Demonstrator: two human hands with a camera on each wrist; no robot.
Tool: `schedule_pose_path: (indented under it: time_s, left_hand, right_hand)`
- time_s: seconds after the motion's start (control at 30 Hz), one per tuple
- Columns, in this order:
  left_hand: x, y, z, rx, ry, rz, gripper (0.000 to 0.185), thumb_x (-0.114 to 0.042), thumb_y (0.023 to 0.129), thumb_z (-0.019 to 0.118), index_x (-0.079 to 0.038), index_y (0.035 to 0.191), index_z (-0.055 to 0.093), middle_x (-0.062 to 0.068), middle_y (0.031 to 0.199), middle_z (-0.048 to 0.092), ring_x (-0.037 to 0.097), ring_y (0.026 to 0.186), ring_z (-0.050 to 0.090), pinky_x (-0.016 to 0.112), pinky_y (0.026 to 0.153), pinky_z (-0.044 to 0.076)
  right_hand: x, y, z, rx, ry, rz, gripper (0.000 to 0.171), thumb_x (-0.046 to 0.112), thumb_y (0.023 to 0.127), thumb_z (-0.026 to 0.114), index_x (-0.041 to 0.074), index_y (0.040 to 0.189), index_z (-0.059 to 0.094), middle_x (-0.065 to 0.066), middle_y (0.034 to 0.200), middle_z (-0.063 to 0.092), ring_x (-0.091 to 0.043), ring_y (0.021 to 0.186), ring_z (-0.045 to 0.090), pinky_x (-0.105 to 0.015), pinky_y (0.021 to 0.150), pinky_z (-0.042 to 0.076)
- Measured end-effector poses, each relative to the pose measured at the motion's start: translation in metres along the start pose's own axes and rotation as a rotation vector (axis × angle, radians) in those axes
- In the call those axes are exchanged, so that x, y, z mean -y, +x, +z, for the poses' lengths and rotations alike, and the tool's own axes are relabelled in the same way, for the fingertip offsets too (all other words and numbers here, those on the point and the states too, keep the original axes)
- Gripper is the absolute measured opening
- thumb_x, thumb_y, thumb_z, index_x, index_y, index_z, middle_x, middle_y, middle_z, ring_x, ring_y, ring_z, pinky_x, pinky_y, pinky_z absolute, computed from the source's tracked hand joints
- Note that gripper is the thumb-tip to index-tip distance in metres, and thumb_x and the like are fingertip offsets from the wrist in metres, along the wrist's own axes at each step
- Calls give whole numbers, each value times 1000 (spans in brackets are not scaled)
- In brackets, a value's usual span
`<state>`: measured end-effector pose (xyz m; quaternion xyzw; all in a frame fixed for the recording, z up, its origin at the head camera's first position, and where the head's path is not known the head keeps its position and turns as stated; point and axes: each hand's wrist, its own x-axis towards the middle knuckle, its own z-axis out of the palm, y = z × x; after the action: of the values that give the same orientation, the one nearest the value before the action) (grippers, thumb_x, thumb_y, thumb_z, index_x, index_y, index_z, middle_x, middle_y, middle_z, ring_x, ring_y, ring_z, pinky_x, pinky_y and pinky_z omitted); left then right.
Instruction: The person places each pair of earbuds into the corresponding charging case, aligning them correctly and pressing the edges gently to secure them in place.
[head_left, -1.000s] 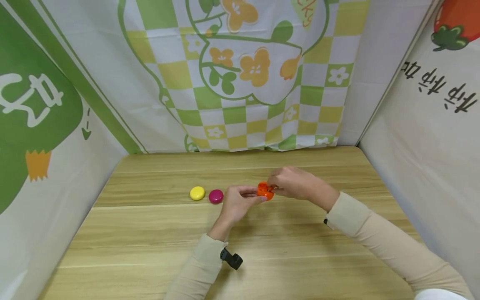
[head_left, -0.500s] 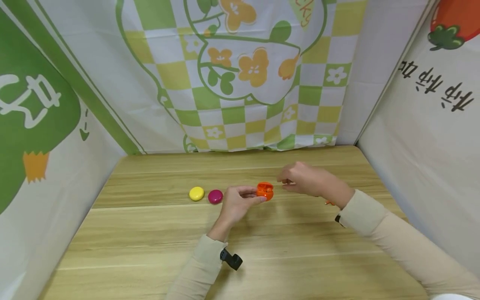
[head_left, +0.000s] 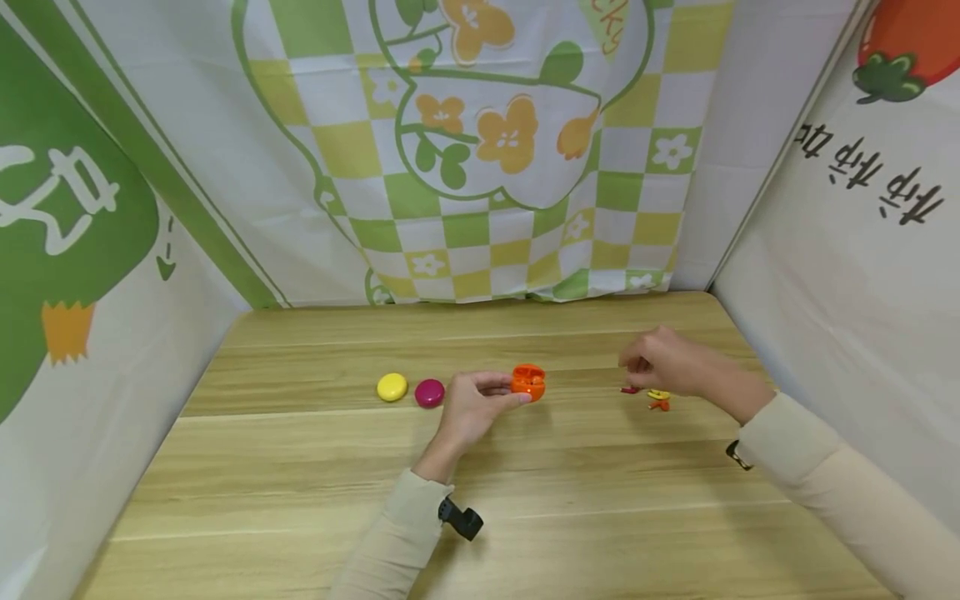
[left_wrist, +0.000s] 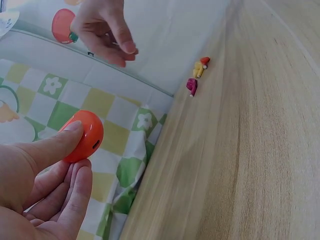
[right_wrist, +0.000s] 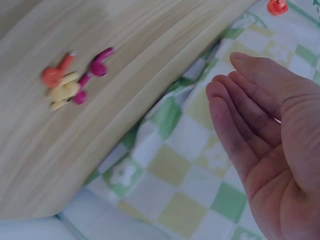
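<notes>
Hands apart: left hand (head_left: pixel 471 406) pinching orange case (head_left: pixel 528 382) mid-table, right hand (head_left: pixel 667 360) empty, relaxed above earbuds (head_left: pixel 651 397) near right wall.

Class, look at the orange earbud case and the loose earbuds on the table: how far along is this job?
Done: one orange earbud seems to sit in the open orange case, though it shows too small to be sure. In hand: the left hand holds that case, and the empty right hand hovers over the loose earbuds. Left: orange, yellow and magenta earbuds lie on the table; the yellow case and magenta case sit closed.
</notes>
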<state>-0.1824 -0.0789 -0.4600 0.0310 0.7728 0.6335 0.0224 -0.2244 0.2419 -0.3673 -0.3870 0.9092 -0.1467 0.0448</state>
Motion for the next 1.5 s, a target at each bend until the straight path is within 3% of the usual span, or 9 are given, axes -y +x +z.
schedule_pose_path:
  time_s: [0.13,0.27,0.4,0.5,0.63,0.97,1.2,1.5]
  left_hand:
    - [1,0,0,1,-6,2,33,-18,82,93,-4,109,81,13,106,82,15,90,75,25,76,63]
    - [0,0,1,1,-15,-5,32,-17,82,93,-4,109,81,13,106,82,15,90,76,25,77,63]
    - [-1,0,2,6,-14,-2,32,-17,83,92,-3,110,81,14,107,81,15,91,76,26,78,64]
    - [-1,0,2,9,-7,-6,32,-17,83,92,-4,110,81,14,108,81,16,91,76,26,79,64]
    - [0,0,2,5,4,-4,32,-17,83,92,-3,110,81,14,108,81,16,91,76,26,78,64]
    - [1,0,4,0,-4,0,33,-17,83,92,-2,109,81,17,108,81,16,90,75,26,78,64]
    - [2,-1,5,-3,-16,-9,32,-16,83,92,-3,110,81,17,109,81,19,92,76,28,80,64]
    - [2,0,3,2,-17,5,32,-16,83,92,-1,110,81,18,108,81,21,93,77,30,82,65]
  right_hand:
    - [-11,-12,2,17,54,123,6,7,94,79,8,88,80,2,80,75,-2,70,64,-24,64,58]
    - [-20,-20,3,63,171,307,13,13,96,77,5,88,83,-1,80,77,-7,66,61,-26,61,54]
    - [-27,-27,7,97,242,477,34,17,97,74,7,65,71,1,62,68,-7,54,46,-22,51,39]
    - [-33,-30,15,85,257,573,41,18,95,75,9,56,65,0,54,66,-7,49,50,-20,49,39]
    - [-42,-31,27,59,252,629,37,18,92,75,6,57,71,-5,56,70,-13,51,64,-22,51,49]
    - [-53,-30,48,72,236,722,31,18,86,78,6,58,73,0,52,68,-8,47,63,-20,50,53]
    - [-55,-27,55,70,285,778,28,13,87,78,3,62,74,-3,53,69,-10,47,67,-21,50,55]
    - [-56,-23,58,91,267,827,29,14,89,79,3,63,72,-2,53,68,-10,47,67,-18,49,53]
